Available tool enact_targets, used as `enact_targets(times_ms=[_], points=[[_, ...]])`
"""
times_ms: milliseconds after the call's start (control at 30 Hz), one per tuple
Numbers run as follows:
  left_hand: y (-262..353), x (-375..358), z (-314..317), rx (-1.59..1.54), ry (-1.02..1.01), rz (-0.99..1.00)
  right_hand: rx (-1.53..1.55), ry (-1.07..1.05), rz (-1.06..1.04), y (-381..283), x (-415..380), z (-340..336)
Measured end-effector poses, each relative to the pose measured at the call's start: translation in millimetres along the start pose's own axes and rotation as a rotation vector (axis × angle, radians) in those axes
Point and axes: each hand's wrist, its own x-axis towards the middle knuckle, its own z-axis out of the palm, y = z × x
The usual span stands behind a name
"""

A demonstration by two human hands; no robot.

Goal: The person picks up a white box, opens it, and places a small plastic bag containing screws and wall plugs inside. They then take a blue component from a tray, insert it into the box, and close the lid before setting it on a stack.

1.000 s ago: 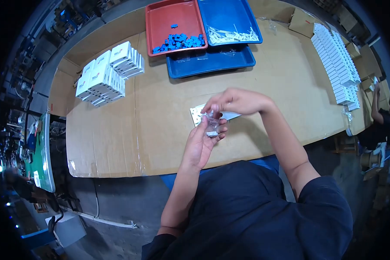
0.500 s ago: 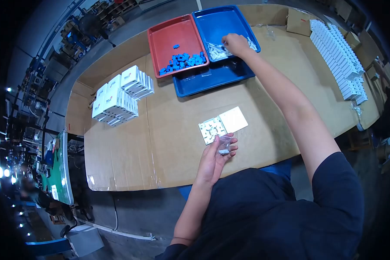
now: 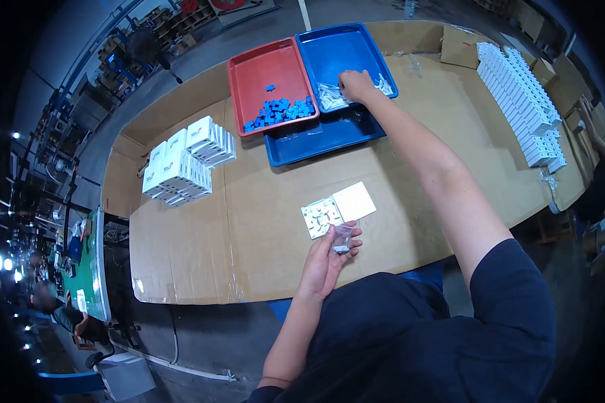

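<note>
My left hand (image 3: 323,265) holds a small clear plastic bag (image 3: 343,236) between thumb and fingers, with a few small white pieces at its bottom. Just beyond it on the table lies a white square plate with a moulded pattern (image 3: 321,216), beside a plain white square plate (image 3: 355,201). My right hand (image 3: 357,86) reaches into the upper blue tray (image 3: 336,47), over a pile of slim white pieces (image 3: 331,96). Its fingers are curled down, and whatever is between them is hidden.
A red tray (image 3: 262,70) with blue plastic pieces (image 3: 279,113) stands left of the blue one. Another blue tray (image 3: 323,140) sits partly underneath. White boxes (image 3: 185,161) are stacked at left, and white stacked units (image 3: 517,94) at right. A cardboard rim (image 3: 410,35) borders the table.
The whole scene sits slightly lower in view as the camera shifts. My right hand stays at the white pieces, and my left hand keeps its hold on the bag.
</note>
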Motion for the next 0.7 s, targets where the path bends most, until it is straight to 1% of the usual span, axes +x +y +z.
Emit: enact_targets(times_ms=[33, 100, 133, 200, 233, 300, 333, 400, 433, 467, 533, 567, 600, 633, 667, 700], points=[[-1.0, 0.3, 1.2, 0.004, -0.003, -0.006, 0.0, 0.002, 0.002, 0.7, -2.5, -1.9], [-1.4, -0.3, 4.1, 0.005, -0.006, -0.011, 0.068, 0.092, -0.007, 3.7, -3.8, -5.8], [-1.2, -0.3, 4.9, 0.004, -0.005, -0.018, 0.067, 0.097, -0.006, 6.8, 0.3, -8.9], [-1.9, -0.6, 4.3, -0.022, -0.006, -0.013, 0.53, 0.145, 0.018, 15.1, 10.5, -14.2], [-2.0, -0.8, 3.5, -0.05, -0.004, -0.008, 0.53, 0.145, 0.023, 19.3, 15.0, -15.5], [-3.0, -0.2, 2.5, -0.075, -0.014, -0.012, 0.867, 0.249, -0.096, 27.4, 19.2, -19.4], [-4.1, 0.6, 2.2, -0.102, -0.024, -0.011, 0.864, 0.244, -0.091, 24.9, 9.1, -31.4], [-7.4, 6.6, -2.7, -0.105, -0.027, -0.019, 1.069, 0.134, 0.025, 9.7, -25.8, -68.3], [-8.3, 8.7, -5.1, -0.102, -0.025, -0.024, 1.073, 0.102, 0.041, 9.8, -39.3, -71.8], [-7.3, 10.1, -4.6, -0.112, -0.014, -0.036, 1.075, 0.085, 0.054, 5.3, -58.8, -74.1], [-3.7, 16.6, -2.0, -0.112, -0.01, -0.005, 1.254, 0.126, -0.03, -10.3, -106.6, -77.2], [-2.3, 20.8, -3.3, -0.123, -0.029, 0.0, 1.26, 0.044, -0.038, -14.4, -128.4, -77.3], [-0.1, 23.1, -2.8, -0.139, -0.017, -0.004, 1.261, 0.043, -0.051, -23.9, -153.2, -77.7], [3.5, 24.5, -0.3, -0.119, -0.022, 0.004, 1.357, -0.008, -0.008, -35.0, -178.7, -79.0], [5.8, 24.0, 1.9, -0.097, -0.024, 0.01, 1.42, -0.041, 0.078, -47.8, -204.1, -81.6], [7.2, 23.9, 3.2, -0.086, -0.024, 0.013, 1.494, -0.066, 0.049, -52.3, -223.9, -76.5]])
